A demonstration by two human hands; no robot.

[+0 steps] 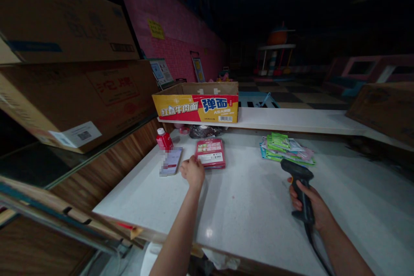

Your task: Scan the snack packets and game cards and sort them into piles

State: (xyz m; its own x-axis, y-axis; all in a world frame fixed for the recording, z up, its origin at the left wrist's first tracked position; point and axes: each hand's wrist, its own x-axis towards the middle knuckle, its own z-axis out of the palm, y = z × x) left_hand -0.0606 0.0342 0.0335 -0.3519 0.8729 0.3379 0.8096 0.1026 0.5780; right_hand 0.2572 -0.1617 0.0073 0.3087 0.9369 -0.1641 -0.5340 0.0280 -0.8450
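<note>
My right hand (pixel 305 200) is wrapped round the grip of a black barcode scanner (pixel 302 181), its head tipped up and to the left and its cable trailing down. On the white counter, a stack of flat red packets (pixel 210 153) lies with a white barcode label facing up. My left hand (pixel 193 171) is closed at the near left corner of this stack, its curled fingers partly hiding the edge. Just left of that hand lies a phone (pixel 173 161), partly pixelated. Beyond the scanner is a pile of green and blue flat packets (pixel 284 148).
A red bottle (pixel 164 139) with a white cap stands behind the phone. A dark plastic bag (pixel 205 131) lies under the raised shelf (pixel 278 118), which bears an open yellow-and-red noodle carton (pixel 196 108). Large cardboard boxes (pixel 74 99) are stacked at left; another box (pixel 384 108) sits at right.
</note>
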